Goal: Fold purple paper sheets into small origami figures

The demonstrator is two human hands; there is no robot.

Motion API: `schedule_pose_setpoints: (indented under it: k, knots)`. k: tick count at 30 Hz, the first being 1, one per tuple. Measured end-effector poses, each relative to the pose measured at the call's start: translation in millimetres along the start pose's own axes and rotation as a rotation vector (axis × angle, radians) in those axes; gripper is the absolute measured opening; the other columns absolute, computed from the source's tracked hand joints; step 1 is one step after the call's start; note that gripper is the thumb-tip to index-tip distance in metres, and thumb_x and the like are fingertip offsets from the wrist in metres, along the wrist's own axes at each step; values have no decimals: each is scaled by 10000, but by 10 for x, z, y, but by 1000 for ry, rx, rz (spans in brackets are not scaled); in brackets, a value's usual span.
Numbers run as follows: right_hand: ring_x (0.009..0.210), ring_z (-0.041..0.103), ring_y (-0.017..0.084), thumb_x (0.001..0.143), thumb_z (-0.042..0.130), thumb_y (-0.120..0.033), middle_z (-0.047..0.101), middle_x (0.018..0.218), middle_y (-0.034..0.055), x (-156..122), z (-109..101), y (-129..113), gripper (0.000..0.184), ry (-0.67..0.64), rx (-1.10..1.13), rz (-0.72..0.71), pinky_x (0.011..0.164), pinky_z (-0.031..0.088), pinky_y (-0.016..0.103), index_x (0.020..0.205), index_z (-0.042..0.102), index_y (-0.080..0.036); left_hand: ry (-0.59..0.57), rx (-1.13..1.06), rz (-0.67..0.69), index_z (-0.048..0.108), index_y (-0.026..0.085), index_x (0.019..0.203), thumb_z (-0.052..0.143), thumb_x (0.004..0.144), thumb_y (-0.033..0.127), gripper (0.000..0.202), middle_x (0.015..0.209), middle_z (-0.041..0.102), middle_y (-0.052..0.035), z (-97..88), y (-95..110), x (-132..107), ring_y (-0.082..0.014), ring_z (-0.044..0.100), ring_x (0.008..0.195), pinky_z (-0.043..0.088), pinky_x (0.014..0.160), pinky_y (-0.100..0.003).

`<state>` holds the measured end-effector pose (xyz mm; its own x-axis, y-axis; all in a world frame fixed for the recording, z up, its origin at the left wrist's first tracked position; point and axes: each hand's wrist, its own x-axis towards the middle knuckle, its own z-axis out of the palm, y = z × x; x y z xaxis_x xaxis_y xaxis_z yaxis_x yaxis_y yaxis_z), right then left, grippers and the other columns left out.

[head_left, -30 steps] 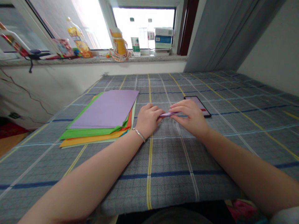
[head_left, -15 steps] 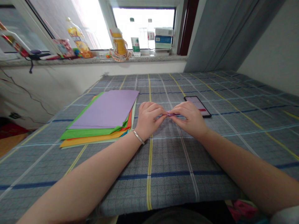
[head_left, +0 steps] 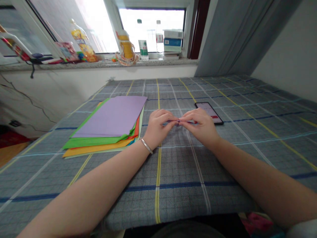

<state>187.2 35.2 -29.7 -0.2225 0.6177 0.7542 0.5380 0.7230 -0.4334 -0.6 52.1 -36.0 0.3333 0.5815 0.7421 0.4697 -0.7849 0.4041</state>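
My left hand (head_left: pixel 158 127) and my right hand (head_left: pixel 199 127) meet fingertip to fingertip over the checked grey cloth (head_left: pixel 173 172). Both pinch a small folded strip of purple paper (head_left: pixel 178 122), of which only a thin edge shows between the fingers. A silver bangle (head_left: pixel 146 145) sits on my left wrist. A stack of coloured sheets (head_left: pixel 109 124), purple on top with green, orange and yellow beneath, lies just left of my left hand. A phone (head_left: pixel 212 112) with a lit screen lies just beyond my right hand.
The windowsill (head_left: pixel 99 62) at the back holds bottles, a yellow container (head_left: pixel 126 46), boxes (head_left: pixel 173 41) and small items. A grey curtain (head_left: pixel 237 36) hangs at the right. Cables run down the wall at the left.
The folded purple strip, lying flatter and more visible a second ago, is now lifted and pinched thin between both hands. My fingertips have drawn closer together; arms hardly moved.
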Motion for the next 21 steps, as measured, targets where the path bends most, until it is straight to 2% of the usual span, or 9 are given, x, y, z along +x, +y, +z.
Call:
schedule_pose_setpoints:
  k: [5,11,15,19,21]
  knots:
    - [813,641,190,795,709,-290,731,819,8,-5,17,36,39,4,51,59,714,477,351,758,713,-277,29,-144,-83,716,212,800,675,826,230,51,825,683,-28,22,4,7,-163,616,845,484,836,-331]
    - [883,667,195,812,689,-296,749,922,14,-23,10,38,41,18,114,113,707,485,344,795,709,-264,57,-213,-127,715,208,803,677,814,212,39,839,695,-27,24,7,7,-161,618,845,484,838,-331]
    - [942,674,213,813,671,-339,747,975,36,-24,28,45,96,14,191,250,678,487,332,805,688,-245,63,-271,-181,690,202,780,646,826,206,64,834,699,-17,20,3,20,-152,621,840,485,825,-315]
    - [969,672,207,829,635,-348,737,996,51,-25,83,117,120,14,425,379,704,511,323,847,631,-230,45,-397,-326,646,188,845,603,864,264,89,1040,696,-53,40,-41,19,-164,638,932,497,761,-288]
    - [955,671,198,836,624,-347,730,995,53,-26,104,151,129,-4,503,402,684,513,307,859,596,-224,5,-470,-349,605,183,883,571,888,285,108,1120,681,-71,55,-65,11,-163,647,941,500,753,-285]
